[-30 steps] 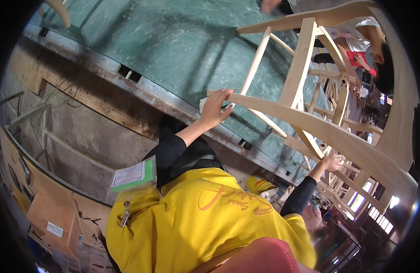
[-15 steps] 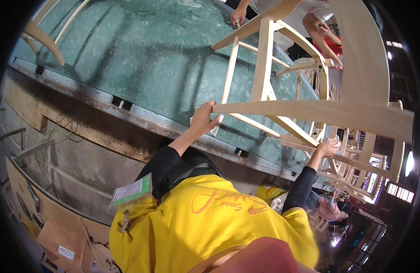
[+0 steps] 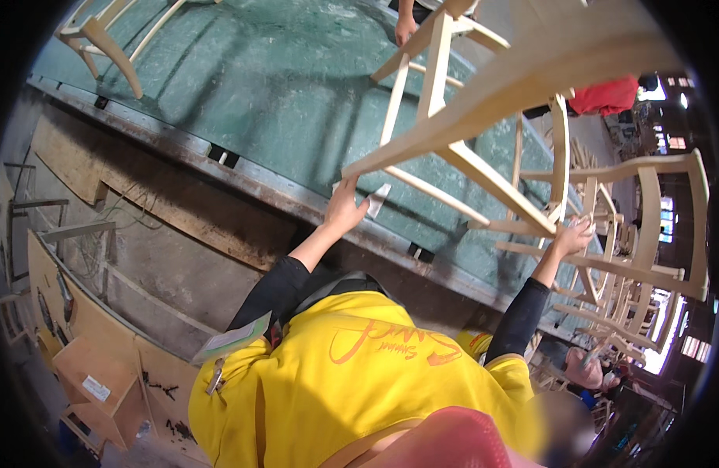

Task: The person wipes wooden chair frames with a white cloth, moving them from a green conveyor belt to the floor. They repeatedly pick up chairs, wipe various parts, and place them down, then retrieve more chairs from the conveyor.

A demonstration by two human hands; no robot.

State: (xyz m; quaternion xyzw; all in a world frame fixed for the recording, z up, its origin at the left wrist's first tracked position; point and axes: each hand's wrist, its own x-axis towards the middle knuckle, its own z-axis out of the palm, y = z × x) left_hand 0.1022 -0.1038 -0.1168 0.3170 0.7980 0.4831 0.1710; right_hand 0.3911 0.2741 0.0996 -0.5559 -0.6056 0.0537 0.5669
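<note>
A pale unfinished wooden chair (image 3: 496, 182) lies tilted over the green worktable (image 3: 242, 93), its long leg slanting toward me. My left hand (image 3: 345, 209) is closed around the near end of that leg. A white flat piece (image 3: 377, 201), paper or cloth, sticks out beside its thumb. Farther right, my right hand (image 3: 568, 239) is closed on a crumpled white piece (image 3: 582, 223), next to the lower end of another chair bar. The right fingertips are partly hidden. The chair's upper right part is blurred.
Another wooden chair (image 3: 110, 47) stands at the far left of the table. A co-worker's hand (image 3: 405, 31) is at the far side. Several chair frames (image 3: 648, 226) crowd the right. The table's metal edge (image 3: 180, 140) runs before me; a wooden box (image 3: 102, 380) sits lower left.
The chair has turned, its near leg now slanting more steeply. My left hand has shifted slightly left with the leg end. My right hand has moved slightly up and right in view.
</note>
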